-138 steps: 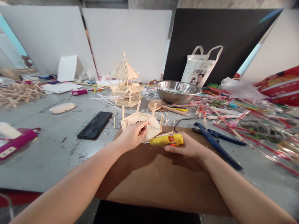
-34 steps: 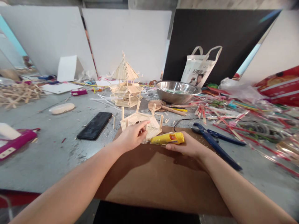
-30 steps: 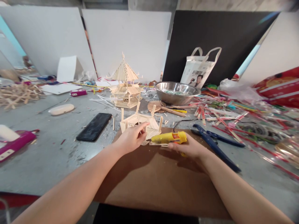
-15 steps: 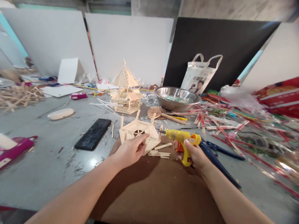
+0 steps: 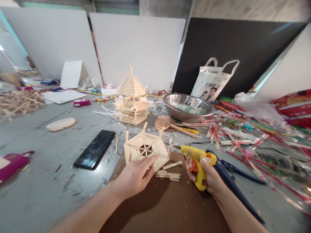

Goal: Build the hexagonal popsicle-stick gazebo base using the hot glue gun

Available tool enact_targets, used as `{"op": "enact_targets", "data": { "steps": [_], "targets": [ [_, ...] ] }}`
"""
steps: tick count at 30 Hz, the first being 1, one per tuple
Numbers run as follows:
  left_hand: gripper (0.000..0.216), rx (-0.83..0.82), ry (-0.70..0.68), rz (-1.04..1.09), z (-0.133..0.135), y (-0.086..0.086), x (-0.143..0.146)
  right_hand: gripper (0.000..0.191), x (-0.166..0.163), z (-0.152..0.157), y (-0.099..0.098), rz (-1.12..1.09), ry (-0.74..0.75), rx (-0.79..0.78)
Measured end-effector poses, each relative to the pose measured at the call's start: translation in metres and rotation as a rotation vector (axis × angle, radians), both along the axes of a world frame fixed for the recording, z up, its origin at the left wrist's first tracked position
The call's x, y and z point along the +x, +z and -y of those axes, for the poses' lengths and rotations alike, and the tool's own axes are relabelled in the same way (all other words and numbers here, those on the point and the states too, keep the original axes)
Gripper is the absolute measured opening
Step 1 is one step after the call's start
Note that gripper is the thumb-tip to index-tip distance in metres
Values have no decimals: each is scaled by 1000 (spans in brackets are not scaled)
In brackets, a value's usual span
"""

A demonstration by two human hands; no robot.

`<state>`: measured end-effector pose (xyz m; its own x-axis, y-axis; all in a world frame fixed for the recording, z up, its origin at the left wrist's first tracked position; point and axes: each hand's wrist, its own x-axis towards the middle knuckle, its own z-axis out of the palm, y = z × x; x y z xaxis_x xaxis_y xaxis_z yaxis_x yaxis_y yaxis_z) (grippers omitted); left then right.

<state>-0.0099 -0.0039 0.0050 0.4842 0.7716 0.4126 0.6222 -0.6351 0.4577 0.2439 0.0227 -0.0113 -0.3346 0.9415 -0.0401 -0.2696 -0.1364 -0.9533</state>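
Observation:
My right hand (image 5: pixel 205 173) is wrapped around a yellow glue gun (image 5: pixel 198 157), its fingers by the orange trigger. The gun's nozzle points left, close to a short upright post at the right corner of a hexagonal frame of wooden sticks (image 5: pixel 136 142). That frame has short posts at its corners and a spoked opening in the middle. At its near edge, my left hand (image 5: pixel 137 176) grips the frame, index finger laid over the top; its thumb is hidden. Several loose cut sticks (image 5: pixel 167 175) lie between my hands on a brown board (image 5: pixel 175 207).
A stick pavilion (image 5: pixel 132 100) stands behind the frame. Around it are a phone (image 5: pixel 94 149), a steel bowl (image 5: pixel 189 115), a round wooden fan (image 5: pixel 164 123) and a white bag (image 5: pixel 211 81). Blue-handled pliers (image 5: pixel 233 184) lie right of the glue gun, near scattered red-and-white strips (image 5: pixel 245 145).
The view has shifted, so most things sit lower in the picture. The glue gun has drawn slightly right, away from the corner post. My left hand stays at the frame's near edge.

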Motion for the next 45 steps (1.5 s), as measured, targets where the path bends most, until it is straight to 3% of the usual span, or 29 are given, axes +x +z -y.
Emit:
{"op": "enact_targets", "data": {
  "steps": [29, 45],
  "targets": [
    [36, -60, -11, 43, -3, 0, -2, 38, 0, 0, -1, 2, -22, -34],
    [35, -8, 19, 11, -2, 0, -3, 38, 2, -2, -4, -49, -9, -23]
  ]
}}
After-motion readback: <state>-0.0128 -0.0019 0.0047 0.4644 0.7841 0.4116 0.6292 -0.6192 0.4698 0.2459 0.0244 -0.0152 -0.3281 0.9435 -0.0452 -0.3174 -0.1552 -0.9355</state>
